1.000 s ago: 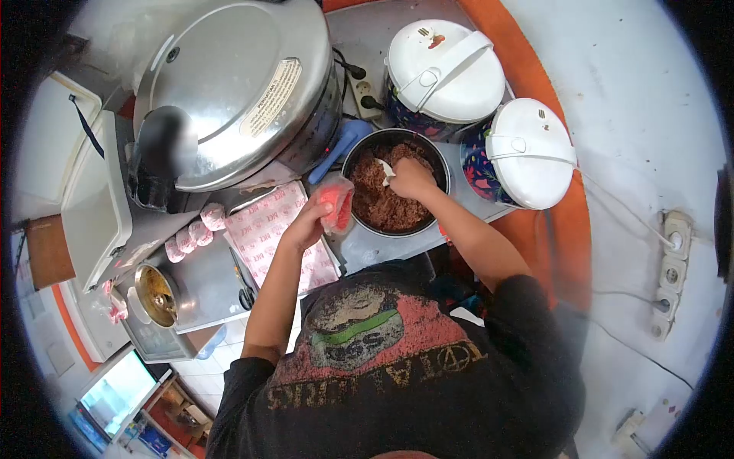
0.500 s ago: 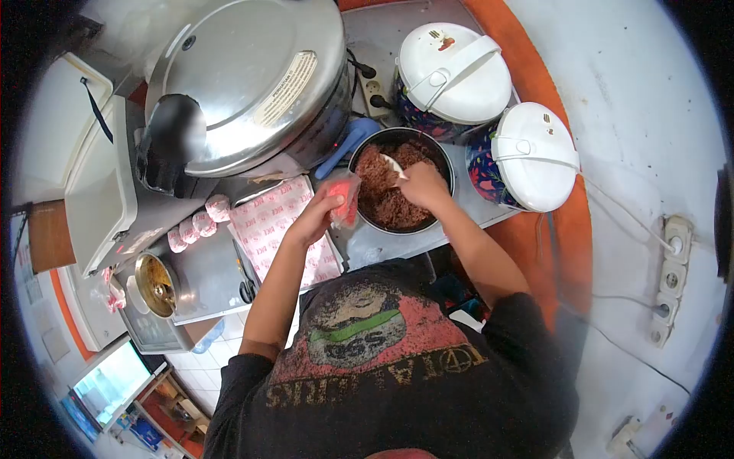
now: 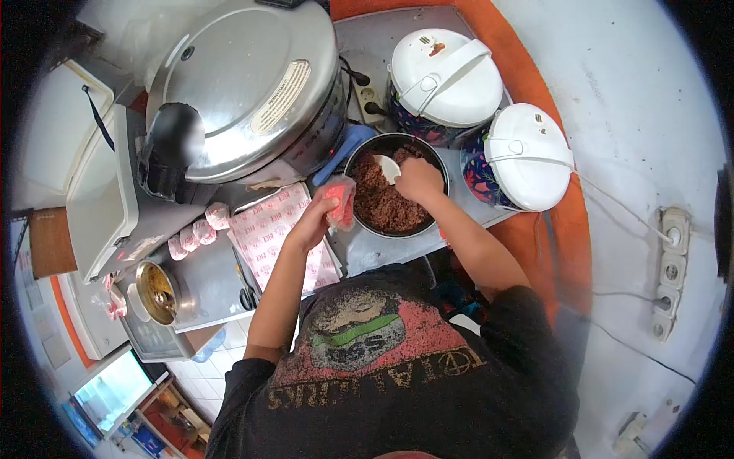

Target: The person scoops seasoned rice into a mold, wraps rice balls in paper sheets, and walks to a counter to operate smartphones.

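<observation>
My right hand (image 3: 420, 182) is closed around a white rice paddle (image 3: 388, 167), whose blade rests in reddish-brown rice (image 3: 394, 208). The rice lies in a round dark pot (image 3: 366, 148) on the metal counter. Just left of the pot, my left hand (image 3: 312, 223) grips a clear plastic bag with something red inside (image 3: 342, 204), held beside the rim. Under and beyond my left forearm lies a stack of printed wrapping paper (image 3: 267, 233) with red lettering. A blue handle-like object (image 3: 345, 151) sits between the pot and the large steel cooker.
A large lidded steel cooker (image 3: 237, 84) stands behind the paper. Two white-lidded, flower-patterned containers (image 3: 443, 80) are at the back right. Several wrapped bundles (image 3: 203, 231), scissors (image 3: 247, 295), a metal pan (image 3: 157, 291) and an open cooler box (image 3: 99, 191) are on the left.
The rice heaped on the paddle is off its blade, which now shows white in the pot. My right hand has shifted slightly left; my left hand still holds the bag.
</observation>
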`<state>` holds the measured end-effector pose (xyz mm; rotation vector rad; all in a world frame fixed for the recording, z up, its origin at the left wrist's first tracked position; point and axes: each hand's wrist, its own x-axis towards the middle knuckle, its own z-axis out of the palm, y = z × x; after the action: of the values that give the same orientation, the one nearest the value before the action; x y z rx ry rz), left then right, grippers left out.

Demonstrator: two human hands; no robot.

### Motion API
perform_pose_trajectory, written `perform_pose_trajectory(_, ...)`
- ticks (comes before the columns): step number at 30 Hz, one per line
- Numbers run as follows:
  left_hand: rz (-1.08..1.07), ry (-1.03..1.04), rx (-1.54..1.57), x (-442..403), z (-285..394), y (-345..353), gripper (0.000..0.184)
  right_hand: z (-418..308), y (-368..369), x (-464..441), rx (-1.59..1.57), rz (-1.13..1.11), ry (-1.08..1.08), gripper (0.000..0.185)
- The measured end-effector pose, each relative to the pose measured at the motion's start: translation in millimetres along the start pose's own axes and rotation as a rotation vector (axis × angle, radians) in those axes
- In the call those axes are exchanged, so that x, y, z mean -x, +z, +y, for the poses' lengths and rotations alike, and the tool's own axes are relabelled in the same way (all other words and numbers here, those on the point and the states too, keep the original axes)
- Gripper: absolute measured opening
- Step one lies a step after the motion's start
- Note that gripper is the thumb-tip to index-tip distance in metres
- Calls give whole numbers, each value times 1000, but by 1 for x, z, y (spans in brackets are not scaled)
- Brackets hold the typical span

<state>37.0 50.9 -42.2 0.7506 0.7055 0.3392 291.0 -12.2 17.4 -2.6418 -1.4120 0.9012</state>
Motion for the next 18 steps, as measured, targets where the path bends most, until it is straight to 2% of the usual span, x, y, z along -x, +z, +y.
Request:
perform_pose_trajectory(6, -24, 6, -42, -3, 0, 0, 69, -15, 16, -4, -35, -69, -112, 25)
perform_pose_trajectory(10, -1, -12, -41, 1, 4, 5, 68, -6, 48, -16, -191, -77, -80, 27)
perform_pose_trajectory(12, -5, -31, -82, 1, 3, 4, 75, 2, 55, -21, -367, -103, -151, 25)
perform_pose_trajectory(16, 10, -23, -72, 1, 2, 4, 73, 14, 59, -17, -504, -128, -177, 26)
perform_pose_trajectory(18, -11, -22, -15, 2, 0, 2, 61, 18, 59, -10, -572, -178, -129, 24)
